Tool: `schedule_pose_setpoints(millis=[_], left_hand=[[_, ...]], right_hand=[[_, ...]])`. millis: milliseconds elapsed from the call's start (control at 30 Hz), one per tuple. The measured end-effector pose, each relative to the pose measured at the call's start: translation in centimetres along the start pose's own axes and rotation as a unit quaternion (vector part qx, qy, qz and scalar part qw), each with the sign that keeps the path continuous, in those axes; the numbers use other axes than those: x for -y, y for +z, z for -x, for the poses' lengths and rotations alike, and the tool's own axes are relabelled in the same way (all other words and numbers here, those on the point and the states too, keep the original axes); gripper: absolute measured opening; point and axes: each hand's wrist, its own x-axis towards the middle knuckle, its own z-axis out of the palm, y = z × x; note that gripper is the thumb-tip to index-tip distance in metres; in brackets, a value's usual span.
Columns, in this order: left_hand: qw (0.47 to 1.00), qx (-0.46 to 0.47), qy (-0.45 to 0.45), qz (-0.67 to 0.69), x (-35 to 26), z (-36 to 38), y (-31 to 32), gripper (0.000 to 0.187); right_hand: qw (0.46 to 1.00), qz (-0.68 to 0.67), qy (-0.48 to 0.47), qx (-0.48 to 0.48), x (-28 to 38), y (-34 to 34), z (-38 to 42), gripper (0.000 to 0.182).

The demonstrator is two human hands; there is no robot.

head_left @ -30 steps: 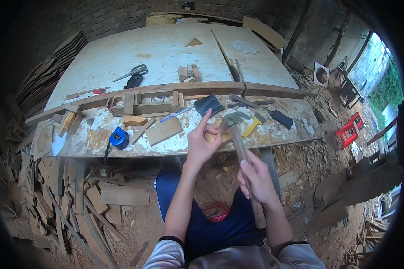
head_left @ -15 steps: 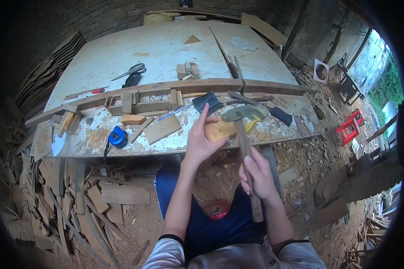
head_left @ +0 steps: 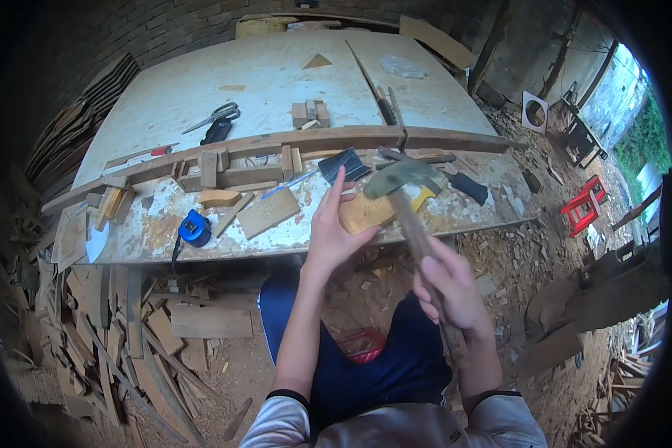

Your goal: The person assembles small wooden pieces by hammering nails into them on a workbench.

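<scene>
My right hand (head_left: 453, 287) is wrapped around the wooden handle of a hammer (head_left: 408, 216), blurred by motion. The hammer's greenish head hovers over the right part of a light-brown wooden block (head_left: 364, 214), overlapping it in this view. Along the left side of that block lies my left hand (head_left: 334, 224), thumb at its near edge and fingers at its far side, gripping it on the worktable (head_left: 276, 243). A dark, curved black piece (head_left: 343, 166) sits just beyond my left fingertips. Right of the block is a yellow-handled tool (head_left: 423, 198), partly hidden by the hammer.
A blue tape measure (head_left: 195, 228), a flat wooden board (head_left: 269, 212) and small offcuts lie to the left. A long wooden beam (head_left: 261, 142) crosses the table; scissors (head_left: 215, 114) rest beyond it. Right of the hammer is a black-handled tool (head_left: 467, 188). Scrap wood covers the floor.
My right hand has moved right, tilting the hammer handle further that way, while its head has shifted slightly left and up. My left hand keeps its place on the block.
</scene>
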Motion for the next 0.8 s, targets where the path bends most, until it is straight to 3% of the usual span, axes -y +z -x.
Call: schedule_pose_setpoints(millis=[100,233,400,533,633,733,800], left_hand=[[1.0,0.002,-0.005,0.005,0.0,0.1,-0.2,0.127],[1.0,-0.003,0.012,0.003,0.1,0.1,0.0,0.127],[1.0,0.0,-0.004,0.0,-0.1,0.2,-0.2,0.127],[1.0,-0.002,0.002,0.01,0.1,0.2,-0.2,0.127],[1.0,0.003,0.007,0.006,-0.1,0.0,-0.1,0.127],[1.0,0.003,0.002,0.009,-0.1,0.3,-0.3,0.127],[1.0,0.005,0.002,0.013,-0.1,0.2,-0.4,0.128]], right_hand=[[0.997,-0.002,-0.077,0.029,-2.0,-0.8,-0.3,0.055],[0.994,0.063,0.085,0.011,-0.6,-0.4,-0.9,0.058],[0.99,0.028,-0.137,0.029,-2.8,-0.2,0.2,0.059],[0.995,0.002,0.097,0.017,-1.6,-0.5,-1.7,0.056],[1.0,0.023,0.014,0.002,-0.5,0.5,-0.2,0.056],[0.99,0.034,-0.138,0.024,-2.7,-0.3,-0.2,0.056],[0.997,0.056,-0.051,0.004,-2.9,-0.4,-0.9,0.056]])
